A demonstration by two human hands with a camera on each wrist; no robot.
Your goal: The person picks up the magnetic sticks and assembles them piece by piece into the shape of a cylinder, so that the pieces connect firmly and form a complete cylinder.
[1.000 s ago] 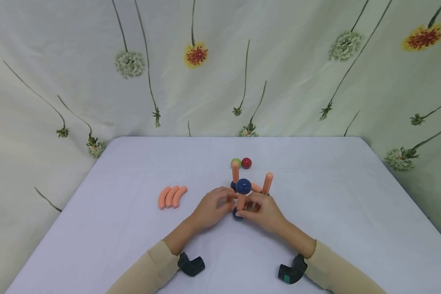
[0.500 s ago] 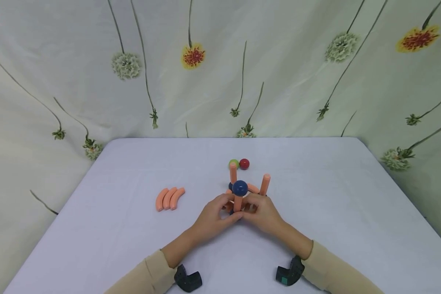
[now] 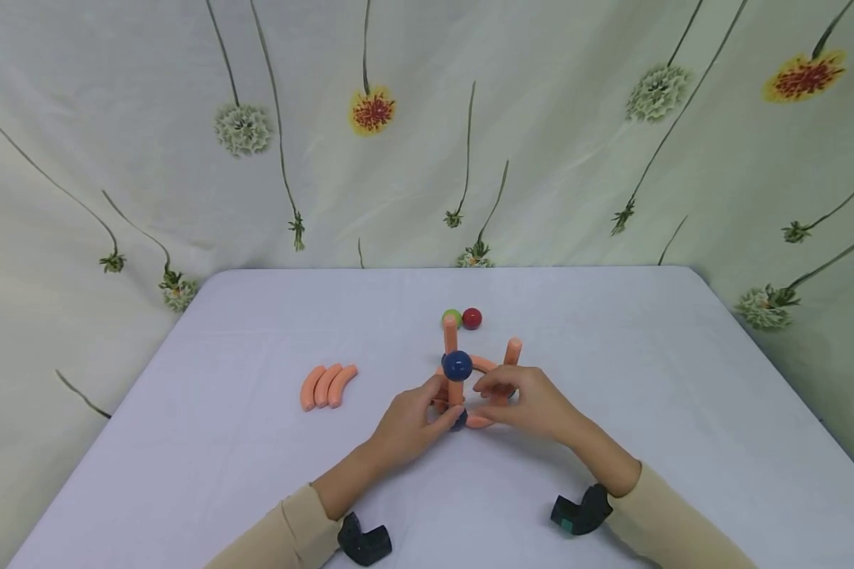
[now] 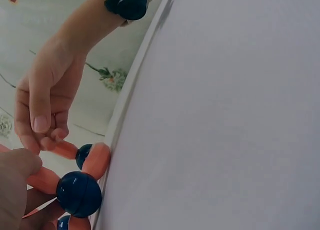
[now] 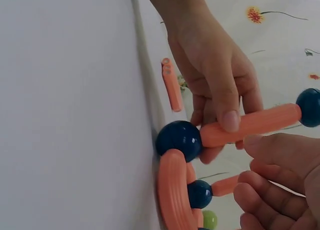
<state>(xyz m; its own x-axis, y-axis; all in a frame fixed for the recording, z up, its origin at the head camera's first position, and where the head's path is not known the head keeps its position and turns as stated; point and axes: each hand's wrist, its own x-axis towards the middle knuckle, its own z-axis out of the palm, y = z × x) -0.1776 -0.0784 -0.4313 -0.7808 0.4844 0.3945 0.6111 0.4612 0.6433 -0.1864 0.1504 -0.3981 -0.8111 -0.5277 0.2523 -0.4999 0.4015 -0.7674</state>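
Note:
In the head view a building-toy frame of orange rods and navy balls stands mid-table. My left hand (image 3: 407, 420) grips the near upright rod (image 3: 456, 393) low down, thumb along it by the base ball (image 5: 179, 141). A second navy ball (image 3: 459, 366) caps that rod. My right hand (image 3: 534, 403) is just right of it, fingers loosely bent and nothing visible in their grasp. Curved rods, one of them (image 5: 172, 190) beneath the base ball, link the bottom balls. Two more upright rods, a back one (image 3: 451, 335) and a right one (image 3: 514, 351), have bare tops.
Three curved orange rods (image 3: 325, 385) lie side by side left of the frame. Behind it sit a red ball (image 3: 472, 318) and a green ball (image 5: 209, 220), the latter partly hidden in the head view. A flowered cloth (image 3: 562, 158) hangs behind the white table (image 3: 683, 395).
My left hand has come in and taken hold of the near upright. My right hand has left its base and drawn back rightward; the capped rod has shifted slightly left.

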